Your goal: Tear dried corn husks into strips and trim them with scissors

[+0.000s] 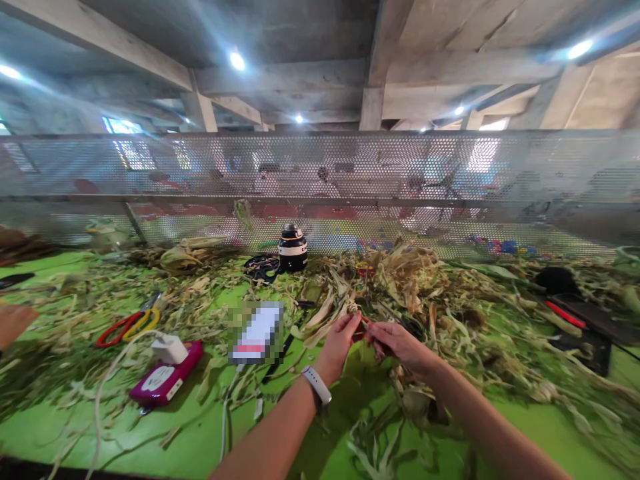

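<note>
My left hand [341, 341], with a pale band on its wrist, pinches a small knotted piece of dried corn husk [353, 307] above the table. Close beside it, the fingers of my right hand [397, 343] are closed together at the same spot. A thin orange-red bit shows between the two hands, but what my right fingers hold is too small to make out. Long pale husk strips [323, 317] lie just beyond my left hand. A heap of dry husks [407, 267] rises behind both hands.
Husk scraps cover much of the green table [165, 443]. To the left lie scissors [131, 328], a magenta power strip [167, 377] with a white charger, and a blurred-out phone [257, 331]. A black jar [293, 250] stands before the perforated metal screen [320, 163]. Another person's hand [15, 323] shows far left.
</note>
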Available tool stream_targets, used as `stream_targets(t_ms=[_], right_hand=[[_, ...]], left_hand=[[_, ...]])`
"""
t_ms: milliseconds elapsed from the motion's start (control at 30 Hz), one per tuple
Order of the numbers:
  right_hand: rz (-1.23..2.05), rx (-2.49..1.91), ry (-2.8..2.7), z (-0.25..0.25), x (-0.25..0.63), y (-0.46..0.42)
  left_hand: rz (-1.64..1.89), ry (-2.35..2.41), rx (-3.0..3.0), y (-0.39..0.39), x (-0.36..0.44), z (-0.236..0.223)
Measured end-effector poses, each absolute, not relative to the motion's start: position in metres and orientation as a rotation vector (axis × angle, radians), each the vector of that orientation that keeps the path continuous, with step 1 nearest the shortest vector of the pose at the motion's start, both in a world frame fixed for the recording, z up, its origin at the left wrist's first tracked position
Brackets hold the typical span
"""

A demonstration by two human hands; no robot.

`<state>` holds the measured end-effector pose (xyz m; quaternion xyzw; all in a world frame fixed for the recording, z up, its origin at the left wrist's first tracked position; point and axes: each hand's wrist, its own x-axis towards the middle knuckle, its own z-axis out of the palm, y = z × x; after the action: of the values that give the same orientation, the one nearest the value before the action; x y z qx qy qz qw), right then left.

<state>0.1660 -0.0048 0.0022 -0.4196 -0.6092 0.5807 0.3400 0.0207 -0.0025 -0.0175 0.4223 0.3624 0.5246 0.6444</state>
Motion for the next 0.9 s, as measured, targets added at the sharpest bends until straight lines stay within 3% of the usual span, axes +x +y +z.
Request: stream_targets(t_ms=[233, 467, 633, 800, 900], right_hand=[[1.463, -1.032, -1.303, 0.026, 0.173, -0.008], [1.561, -1.183, -1.548, 0.019, 0.163, 0.000], [1.485, -1.163, -1.641, 0.043, 0.155, 0.021], [1.124, -1.282, -1.713, 0.054, 0.154, 0.046], [0.459, -1.421, -2.009, 0.036, 0.150, 0.040]], left_hand=[[1.165, 0.870, 0.988, 0.000, 0.018, -0.021], [1.149, 0.828, 1.031, 0.002, 0.023, -0.022], [1.140, 0.853, 1.018, 0.002, 0.024, -0.020], [1.134, 0.875, 1.037, 0.000, 0.025, -0.019], [1.141, 0.858, 1.049, 0.005, 0.027, -0.026]])
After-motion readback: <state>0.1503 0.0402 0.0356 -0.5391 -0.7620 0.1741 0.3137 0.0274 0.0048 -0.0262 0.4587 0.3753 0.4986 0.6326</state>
